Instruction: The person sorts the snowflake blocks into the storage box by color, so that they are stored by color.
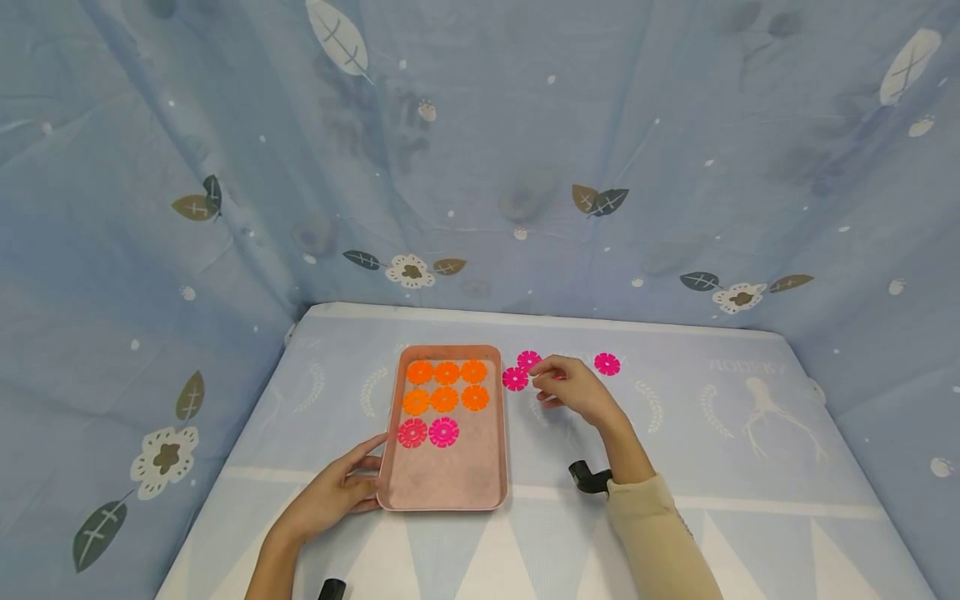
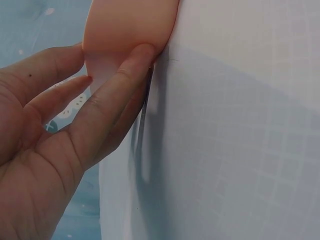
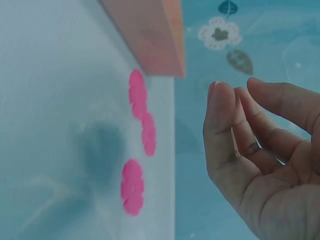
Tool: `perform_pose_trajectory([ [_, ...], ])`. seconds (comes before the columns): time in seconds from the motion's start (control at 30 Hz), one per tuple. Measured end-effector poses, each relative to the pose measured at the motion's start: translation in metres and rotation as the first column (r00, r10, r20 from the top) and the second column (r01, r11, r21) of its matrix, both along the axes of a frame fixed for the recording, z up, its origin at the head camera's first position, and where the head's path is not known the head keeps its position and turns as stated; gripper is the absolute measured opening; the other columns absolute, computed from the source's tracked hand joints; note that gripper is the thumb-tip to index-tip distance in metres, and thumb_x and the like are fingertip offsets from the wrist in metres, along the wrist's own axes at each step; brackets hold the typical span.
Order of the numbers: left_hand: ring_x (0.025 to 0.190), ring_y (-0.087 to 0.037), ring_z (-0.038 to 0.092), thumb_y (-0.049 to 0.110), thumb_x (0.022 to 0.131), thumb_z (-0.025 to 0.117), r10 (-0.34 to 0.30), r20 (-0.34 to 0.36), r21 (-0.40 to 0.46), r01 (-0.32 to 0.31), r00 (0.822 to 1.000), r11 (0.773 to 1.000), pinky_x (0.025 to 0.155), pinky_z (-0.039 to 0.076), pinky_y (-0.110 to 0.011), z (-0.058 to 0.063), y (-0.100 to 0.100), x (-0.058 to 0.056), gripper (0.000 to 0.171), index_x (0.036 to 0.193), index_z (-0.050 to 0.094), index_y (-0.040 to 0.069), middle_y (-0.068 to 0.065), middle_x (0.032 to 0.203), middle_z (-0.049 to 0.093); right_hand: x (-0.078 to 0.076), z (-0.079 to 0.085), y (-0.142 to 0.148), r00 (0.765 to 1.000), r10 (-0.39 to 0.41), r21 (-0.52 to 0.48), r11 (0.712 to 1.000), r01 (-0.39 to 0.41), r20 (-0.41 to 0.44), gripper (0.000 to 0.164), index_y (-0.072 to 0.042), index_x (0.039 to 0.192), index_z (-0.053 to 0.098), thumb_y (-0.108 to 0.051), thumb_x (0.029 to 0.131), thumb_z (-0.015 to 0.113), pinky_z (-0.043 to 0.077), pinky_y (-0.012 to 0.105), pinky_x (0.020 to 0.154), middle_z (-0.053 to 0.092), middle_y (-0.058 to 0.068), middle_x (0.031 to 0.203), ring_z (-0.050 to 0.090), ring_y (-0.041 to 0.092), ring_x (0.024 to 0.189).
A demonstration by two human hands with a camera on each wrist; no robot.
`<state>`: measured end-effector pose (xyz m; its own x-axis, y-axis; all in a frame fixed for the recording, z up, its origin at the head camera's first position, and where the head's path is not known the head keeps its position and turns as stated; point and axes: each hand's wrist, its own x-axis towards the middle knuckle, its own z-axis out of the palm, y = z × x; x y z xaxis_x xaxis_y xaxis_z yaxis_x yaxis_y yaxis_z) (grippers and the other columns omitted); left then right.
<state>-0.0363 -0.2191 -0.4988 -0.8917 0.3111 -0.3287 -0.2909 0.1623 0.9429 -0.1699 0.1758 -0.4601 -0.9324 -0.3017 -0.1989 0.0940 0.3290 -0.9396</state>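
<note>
A shallow pink tray [image 1: 468, 483] lies on the table; my left hand [image 1: 337, 492] rests fingertips against the outside of its left wall near the front corner. In the left wrist view those fingers [image 2: 107, 97] touch the tray wall [image 2: 130, 22]. Orange notched plastic discs [image 1: 444, 399] lie in two rows inside, above a reddish-pink disc [image 1: 412, 433] and a magenta disc [image 1: 443, 432]. My right hand [image 1: 573, 387] hovers right of the tray over magenta discs [image 1: 515, 379], partly hiding one. In the right wrist view its thumb and fingers are loosely bent, nothing between them.
Another magenta disc [image 1: 607, 364] lies farther right. Black strap-like pieces show at the right wrist [image 1: 588, 477] and the lower edge [image 1: 332, 589]. A patterned blue curtain [image 1: 480, 167] hangs behind the table and along both sides.
</note>
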Motion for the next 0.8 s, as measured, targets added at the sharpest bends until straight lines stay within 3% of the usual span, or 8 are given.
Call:
perform_pose_trajectory([
  [0.27,0.108,-0.037,0.063,0.002,0.098,0.059,-0.007,-0.006,-0.003,0.007,1.000,1.000,0.086,0.058,-0.041,0.000,0.000,0.000,0.067,0.158,0.031,0.012,-0.029,0.137,0.046,-0.001,-0.014,0.023,0.998,-0.057,-0.013,0.998,0.057,0.006,0.026,0.007,0.120,0.062,-0.009,0.099,0.062,0.060,0.039,0.078,0.061,0.028,0.112,0.064,0.042,0.096],
  [0.6,0.107,-0.037,0.063,0.003,0.098,0.060,-0.004,-0.010,-0.014,0.004,1.000,1.000,0.085,0.058,-0.041,0.000,-0.001,0.000,0.067,0.158,0.031,0.012,-0.028,0.137,0.046,-0.014,-0.033,0.042,0.984,-0.159,0.113,0.979,0.167,-0.079,0.029,0.007,0.121,0.061,-0.009,0.097,0.063,0.058,0.046,0.078,0.061,0.017,0.103,0.063,0.038,0.089],
  [0.8,0.108,-0.037,0.064,0.002,0.098,0.059,-0.013,-0.010,-0.003,0.013,1.000,1.000,0.086,0.058,-0.041,0.000,-0.001,0.000,0.067,0.158,0.030,0.011,-0.029,0.137,0.046,-0.021,-0.044,0.046,0.981,-0.186,0.188,0.963,0.192,-0.051,0.033,0.003,0.122,0.062,-0.009,0.093,0.070,0.055,0.034,0.070,0.061,0.017,0.105,0.061,0.029,0.082],
])
